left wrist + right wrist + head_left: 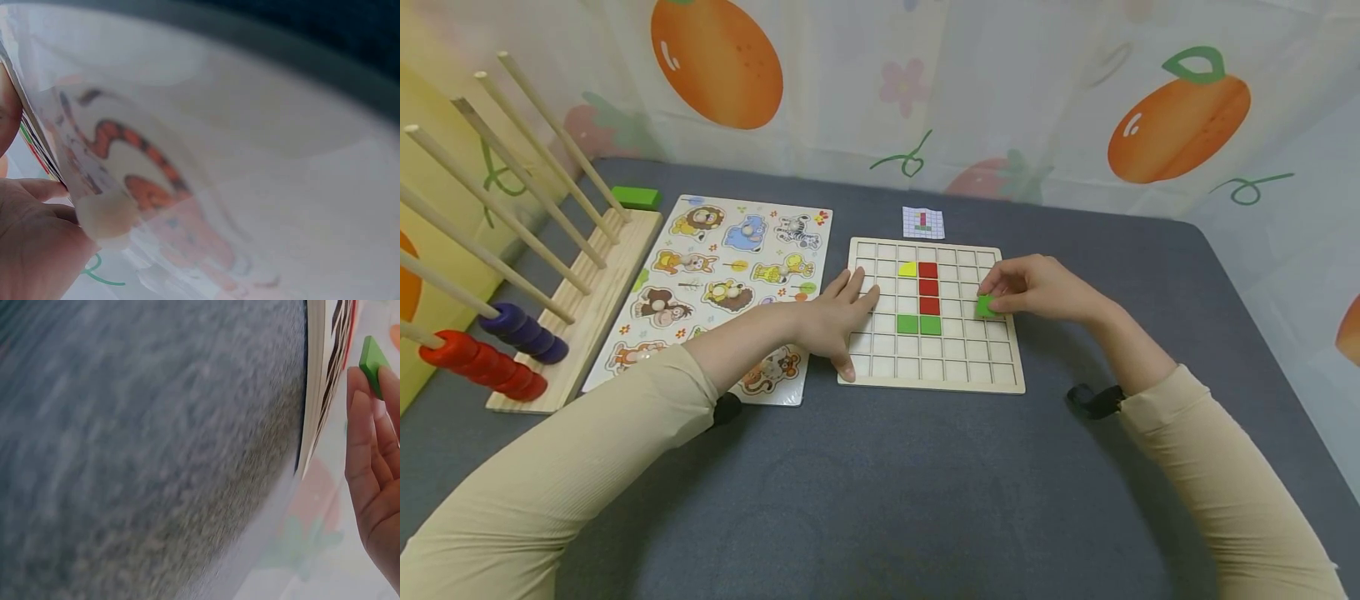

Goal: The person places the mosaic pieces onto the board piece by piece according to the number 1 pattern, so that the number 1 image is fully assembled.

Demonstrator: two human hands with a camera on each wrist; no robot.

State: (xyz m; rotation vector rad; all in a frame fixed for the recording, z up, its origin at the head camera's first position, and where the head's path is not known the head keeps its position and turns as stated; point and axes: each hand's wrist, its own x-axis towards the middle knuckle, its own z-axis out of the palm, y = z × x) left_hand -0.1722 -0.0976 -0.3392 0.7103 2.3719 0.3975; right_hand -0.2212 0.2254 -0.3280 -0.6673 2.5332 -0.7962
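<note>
A wooden grid board (936, 385) lies flat on the dark table. Set in its cells are a yellow tile (907, 269), a column of red tiles (928, 287) and two green tiles (919, 325) side by side beneath. My right hand (1037, 287) pinches another green tile (985, 307) between thumb and fingers over the board's right side; the right wrist view shows this green tile (372, 362) at the fingertips. With fingers spread, my left hand (831, 321) rests on the board's left edge. A small pattern card (922, 222) lies behind the board.
Left of the board is an animal picture puzzle (748, 287), partly under the left forearm. Farther left stands a wooden peg abacus (565, 333) with red and dark blue beads. A green block (636, 197) lies behind it. A printed curtain (1000, 92) hangs along the table's back.
</note>
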